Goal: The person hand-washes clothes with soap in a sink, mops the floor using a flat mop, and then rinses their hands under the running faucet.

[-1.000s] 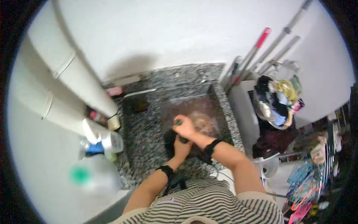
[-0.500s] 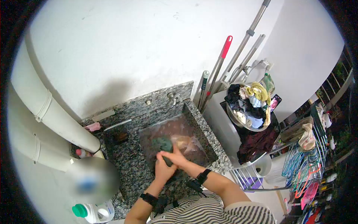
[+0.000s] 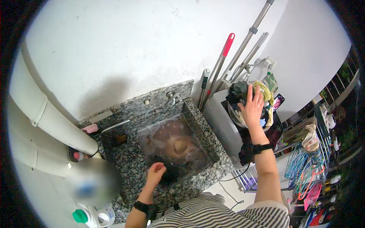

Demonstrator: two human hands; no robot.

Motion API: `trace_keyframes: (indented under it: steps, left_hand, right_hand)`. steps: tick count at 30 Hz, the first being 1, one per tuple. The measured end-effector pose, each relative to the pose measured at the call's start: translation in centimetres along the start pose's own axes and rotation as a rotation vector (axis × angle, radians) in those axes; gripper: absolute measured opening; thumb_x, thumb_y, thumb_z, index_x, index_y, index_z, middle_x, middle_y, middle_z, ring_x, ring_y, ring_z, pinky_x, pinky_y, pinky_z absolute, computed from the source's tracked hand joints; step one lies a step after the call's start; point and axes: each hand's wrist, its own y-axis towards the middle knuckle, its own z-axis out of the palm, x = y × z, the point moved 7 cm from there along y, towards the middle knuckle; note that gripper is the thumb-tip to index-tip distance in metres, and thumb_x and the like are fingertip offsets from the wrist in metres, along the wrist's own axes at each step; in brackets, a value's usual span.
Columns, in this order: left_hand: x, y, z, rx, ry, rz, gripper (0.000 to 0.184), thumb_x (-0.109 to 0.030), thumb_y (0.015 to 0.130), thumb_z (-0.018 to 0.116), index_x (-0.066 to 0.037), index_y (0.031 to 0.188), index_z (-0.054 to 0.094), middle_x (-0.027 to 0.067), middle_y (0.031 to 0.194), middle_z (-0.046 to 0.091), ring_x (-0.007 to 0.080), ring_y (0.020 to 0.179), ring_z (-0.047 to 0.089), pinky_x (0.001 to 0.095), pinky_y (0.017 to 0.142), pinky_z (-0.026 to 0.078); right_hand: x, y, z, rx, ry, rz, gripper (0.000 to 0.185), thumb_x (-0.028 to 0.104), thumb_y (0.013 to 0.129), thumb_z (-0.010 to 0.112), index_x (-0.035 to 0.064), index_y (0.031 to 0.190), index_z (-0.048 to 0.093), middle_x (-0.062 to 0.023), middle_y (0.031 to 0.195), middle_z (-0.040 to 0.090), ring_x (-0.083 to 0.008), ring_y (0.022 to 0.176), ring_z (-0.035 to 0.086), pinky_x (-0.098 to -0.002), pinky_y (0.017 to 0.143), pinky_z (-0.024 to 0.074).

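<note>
My left hand [image 3: 155, 174] is over the near left part of the water-filled sink [image 3: 224, 163], its fingers curled together. Right beside those fingers lies a dark cloth [image 3: 171, 174] in the water; whether they grip it I cannot make out. A pale yellowish cloth [image 3: 180, 145] sits farther out in the cloudy water. Off to the right, my right hand [image 3: 253, 108] is spread open over a metal basin [image 3: 236, 121] heaped with clothes, holding nothing. A dark grey-green cloth [image 3: 239, 90] rests on the heap, just left of its fingertips.
A faucet [image 3: 174, 97] is on the sink's back ledge. Mop and broom handles [image 3: 227, 45] lean behind the basin. A phone [image 3: 278, 101] stands beside the basin. A white jug with green cap [image 3: 80, 216] is at lower left; hangers [image 3: 304, 167] hang at right.
The two hands have parted. My right hand has moved from the sink to the basin and is now open. The green cloth has left the sink; a similar one now tops the heap.
</note>
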Motion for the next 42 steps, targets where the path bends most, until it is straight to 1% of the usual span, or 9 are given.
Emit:
trace_keyframes:
  steps: [4, 8, 13, 24, 30, 34, 37, 41, 42]
  left_hand:
    - [0.6, -0.4, 3.6, 0.179, -0.004, -0.095, 0.027, -0.015, 0.077, 0.065, -0.004, 0.1, 0.057, 0.004, 0.088, 0.061, 0.0117, 0.078, 0.056, 0.0256, 0.066, 0.046]
    - [-0.2, -1.5, 3.8, 0.209, 0.026, -0.13, 0.028, -0.018, 0.078, 0.064, -0.004, 0.101, 0.057, 0.0029, 0.087, 0.061, 0.0099, 0.077, 0.055, 0.0247, 0.064, 0.045]
    - [1.2, -2.0, 0.2, 0.123, -0.071, -0.208, 0.029, -0.019, 0.078, 0.063, -0.004, 0.102, 0.056, 0.0033, 0.088, 0.061, 0.0111, 0.078, 0.056, 0.0246, 0.066, 0.044]
    - [1.8, -2.6, -0.3, 0.129, -0.109, -0.287, 0.029, -0.021, 0.079, 0.061, -0.004, 0.103, 0.056, 0.0033, 0.089, 0.061, 0.0109, 0.079, 0.057, 0.0227, 0.066, 0.044]
    - [3.1, -2.1, -0.1, 0.096, -0.126, -0.348, 0.027, -0.018, 0.08, 0.06, -0.005, 0.103, 0.056, 0.0036, 0.087, 0.061, 0.0108, 0.077, 0.056, 0.0234, 0.065, 0.045]
    - [5.4, -0.7, -0.7, 0.065, -0.184, -0.414, 0.029, -0.02, 0.079, 0.061, -0.004, 0.103, 0.055, 0.0038, 0.088, 0.061, 0.0111, 0.076, 0.056, 0.0235, 0.065, 0.045]
    - [7.1, -0.1, -1.2, -0.038, -0.248, -0.5, 0.037, -0.021, 0.079, 0.061, -0.004, 0.11, 0.05, 0.0049, 0.095, 0.059, 0.013, 0.08, 0.056, 0.0248, 0.066, 0.046]
    - [8.3, 0.7, -1.6, -0.156, -0.218, -0.56, 0.044, -0.022, 0.078, 0.063, -0.003, 0.114, 0.047, 0.0078, 0.1, 0.056, 0.0149, 0.086, 0.054, 0.0268, 0.068, 0.046]
    - [9.0, 1.2, -1.4, -0.19, -0.235, -0.572, 0.047, -0.023, 0.077, 0.064, -0.003, 0.115, 0.046, 0.0086, 0.102, 0.055, 0.016, 0.087, 0.054, 0.0276, 0.068, 0.046]
  right_hand:
    - [0.0, -2.8, 7.5, 0.259, -0.205, -0.194, 0.065, 0.034, 0.075, 0.059, 0.0048, 0.129, 0.037, -0.0166, 0.143, 0.016, -0.0356, 0.129, 0.019, -0.0464, 0.105, 0.0167]
    - [1.1, -3.6, 7.9, 0.265, -0.181, -0.157, 0.063, 0.036, 0.075, 0.058, 0.0048, 0.127, 0.042, -0.0169, 0.143, 0.014, -0.0373, 0.13, 0.017, -0.0486, 0.104, 0.0164]
    - [1.5, -3.2, 6.6, 0.288, -0.102, -0.133, 0.067, 0.027, 0.066, 0.068, 0.0143, 0.126, 0.044, -0.0182, 0.142, 0.014, -0.0373, 0.129, 0.018, -0.0503, 0.102, 0.0185]
    - [3.7, -3.3, 4.1, 0.226, -0.032, -0.132, 0.055, 0.012, 0.062, 0.066, 0.0082, 0.115, 0.052, -0.0184, 0.141, 0.019, -0.0352, 0.13, 0.019, -0.0504, 0.104, 0.0148]
    - [6.6, -4.6, 3.4, 0.105, 0.2, -0.209, 0.04, 0.01, 0.066, 0.064, 0.0076, 0.105, 0.055, -0.0175, 0.13, 0.037, -0.0366, 0.12, 0.034, -0.0465, 0.098, 0.0286]
    - [11.5, -10.3, 9.9, 0.569, 0.595, -0.261, 0.029, 0.012, 0.067, 0.065, 0.0055, 0.095, 0.058, -0.0161, 0.102, 0.056, -0.033, 0.098, 0.052, -0.0404, 0.085, 0.0416]
    - [15.1, -19.2, 18.6, 1.068, 0.575, -0.322, 0.042, 0.026, 0.066, 0.07, 0.0103, 0.103, 0.058, -0.0137, 0.111, 0.054, -0.0311, 0.104, 0.05, -0.0384, 0.09, 0.041]
    - [17.8, -24.2, 27.6, 1.286, 0.501, -0.354, 0.051, 0.033, 0.064, 0.071, 0.0158, 0.11, 0.056, -0.0135, 0.119, 0.051, -0.029, 0.111, 0.047, -0.0366, 0.092, 0.0401]
    - [18.1, -24.5, 30.3, 1.271, 0.733, -0.159, 0.056, 0.037, 0.063, 0.072, 0.0166, 0.113, 0.055, -0.0126, 0.121, 0.049, -0.0299, 0.113, 0.046, -0.037, 0.093, 0.0387]
